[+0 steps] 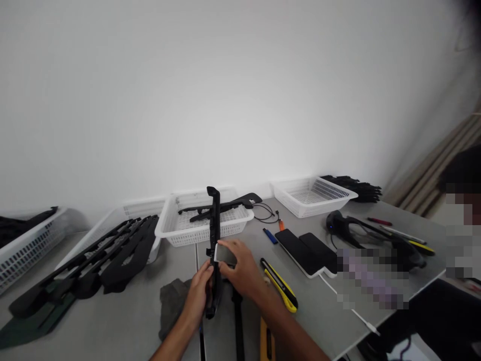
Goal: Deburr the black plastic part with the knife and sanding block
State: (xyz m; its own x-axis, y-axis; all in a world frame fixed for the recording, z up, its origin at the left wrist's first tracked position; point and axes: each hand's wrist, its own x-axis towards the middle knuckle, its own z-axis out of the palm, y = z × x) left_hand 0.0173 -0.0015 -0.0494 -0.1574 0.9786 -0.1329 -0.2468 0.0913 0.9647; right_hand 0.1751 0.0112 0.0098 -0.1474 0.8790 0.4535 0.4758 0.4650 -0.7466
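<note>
A long black plastic part (pixel 214 220) stands nearly upright over the front middle of the grey table. My left hand (pixel 199 291) is closed round its lower half. On its right side my right hand (pixel 240 265) pinches a small whitish piece (pixel 217 252) against the part, thumb and forefinger bent round it. Beneath my hands lie a black handled tool (pixel 238 321) and a dark grey cloth (pixel 173 303). Behind the part, a white basket (pixel 184 236) holds more black parts (pixel 225 205).
Black parts (pixel 128 255) lean on a basket at the left. Right of my hands lie a yellow cutter (pixel 280 286), two phones (pixel 304 253), a blue item (pixel 269 235) and a black headset (pixel 338 225). Another white basket (pixel 311 203) stands behind. A person (pixel 462 215) is at the far right.
</note>
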